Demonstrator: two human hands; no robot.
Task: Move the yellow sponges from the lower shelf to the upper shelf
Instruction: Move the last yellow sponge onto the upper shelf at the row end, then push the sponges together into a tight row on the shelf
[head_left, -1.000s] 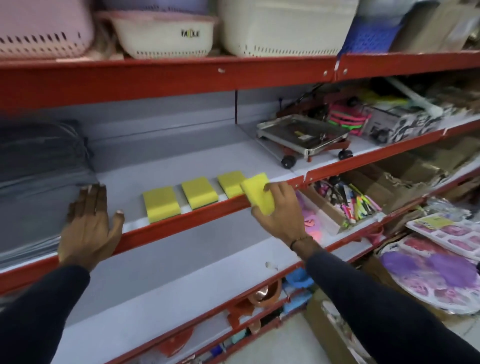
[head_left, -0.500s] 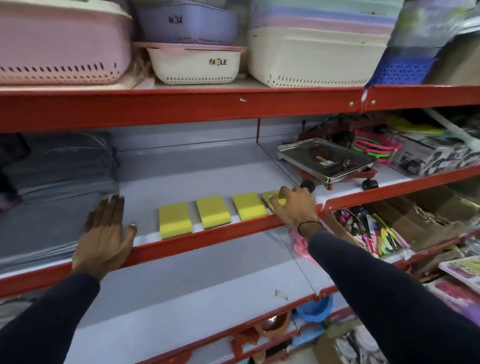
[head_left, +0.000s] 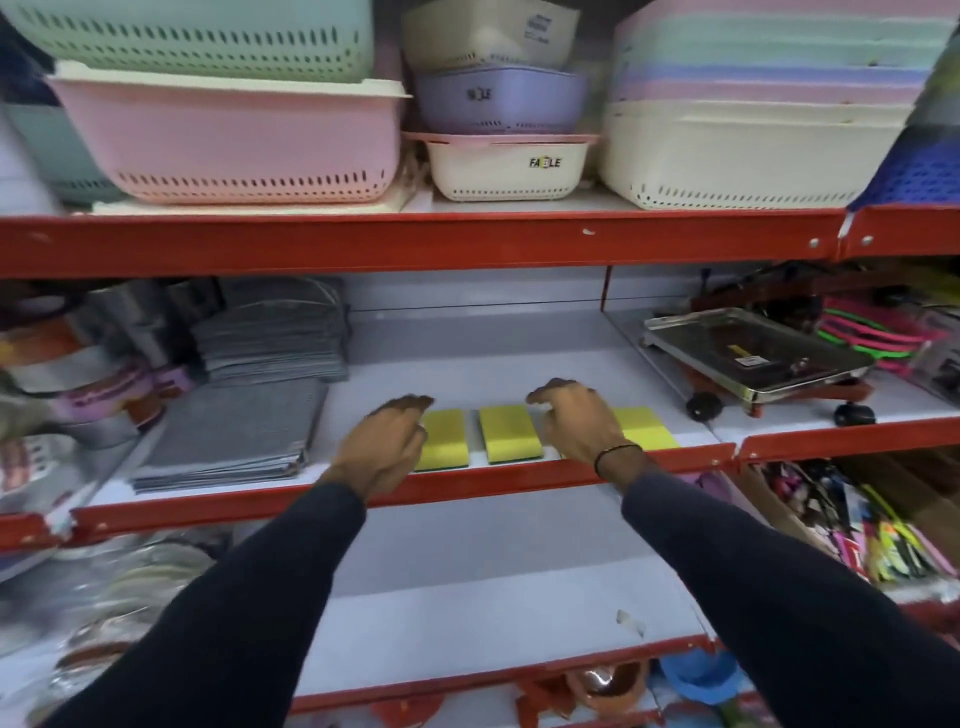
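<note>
Yellow sponges lie in a row along the front of the upper shelf (head_left: 519, 374), behind its red edge. The leftmost sponge (head_left: 448, 439) and the second sponge (head_left: 510, 434) show between my hands. The rightmost sponge (head_left: 647, 427) shows just right of my right wrist. My left hand (head_left: 387, 441) hovers with loosely curled fingers at the leftmost sponge's left side. My right hand (head_left: 576, 421) is palm down over the gap between the second and rightmost sponges, hiding what lies under it. Neither hand grips anything. The lower shelf (head_left: 493, 597) shows a bare white surface.
Folded grey cloths (head_left: 234, 431) are stacked left of the sponges. A metal tray on wheels (head_left: 753, 358) stands to the right. Plastic baskets (head_left: 234, 140) fill the top shelf. Pens and small goods (head_left: 883, 545) sit at the lower right.
My right hand has set down the last sponge and shifted left along the row. My left hand has come off the shelf edge and moved right to the leftmost sponge. The view has tilted up.
</note>
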